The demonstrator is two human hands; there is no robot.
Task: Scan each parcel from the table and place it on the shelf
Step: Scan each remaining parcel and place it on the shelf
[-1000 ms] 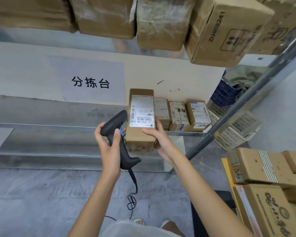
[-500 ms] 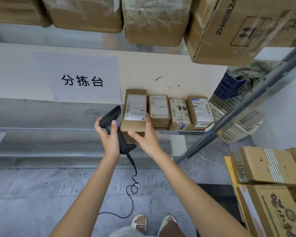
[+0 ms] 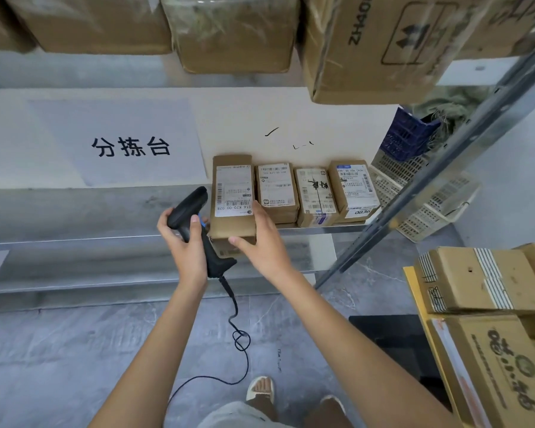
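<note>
Parcel (image 3: 233,199) overhangs shelf (image 3: 306,228) edge, right hand (image 3: 261,242) grips

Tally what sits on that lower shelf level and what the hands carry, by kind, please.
Small labelled parcels in the shelf row, including the one the right hand holds: 4
Barcode scanner, in the left hand: 1
Total: 5

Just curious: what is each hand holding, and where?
Left hand grips the black scanner by its handle; right hand holds the parcel at its near end.
</note>
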